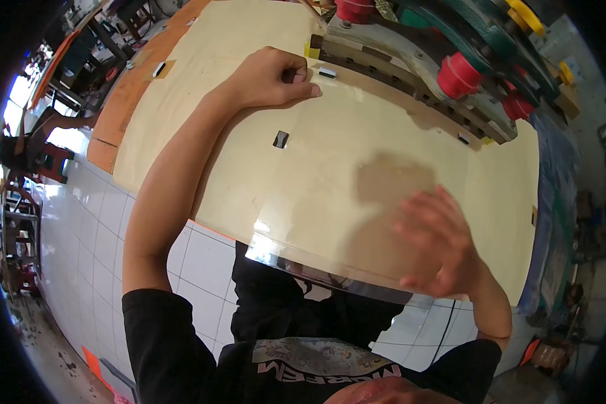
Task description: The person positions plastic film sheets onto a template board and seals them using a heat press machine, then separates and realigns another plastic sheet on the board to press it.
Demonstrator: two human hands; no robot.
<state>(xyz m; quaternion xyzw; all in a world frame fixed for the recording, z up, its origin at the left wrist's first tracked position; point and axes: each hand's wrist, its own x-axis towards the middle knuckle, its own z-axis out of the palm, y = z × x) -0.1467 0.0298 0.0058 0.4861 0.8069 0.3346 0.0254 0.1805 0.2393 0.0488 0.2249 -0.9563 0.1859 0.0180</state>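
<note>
My left hand [274, 79] rests on the cream-coloured sheet [316, 175] that covers the table, its fingers curled in; whether anything is inside them is hidden. Just right of its fingertips, near the machine's edge, lies a small black and white piece [327, 73]. A small dark block [281, 139] sits on the sheet below this hand. My right hand [438, 242], blurred by motion, is raised over the right part of the sheet with its fingers apart and nothing visible in them, and it casts a shadow.
A green machine frame with red knobs [459, 75] and a long metal bar [411, 81] stands along the table's far right side. Other small pieces lie at the bar's right end [464, 138] and the left edge [159, 69]. Clear plastic hangs at the right [552, 222].
</note>
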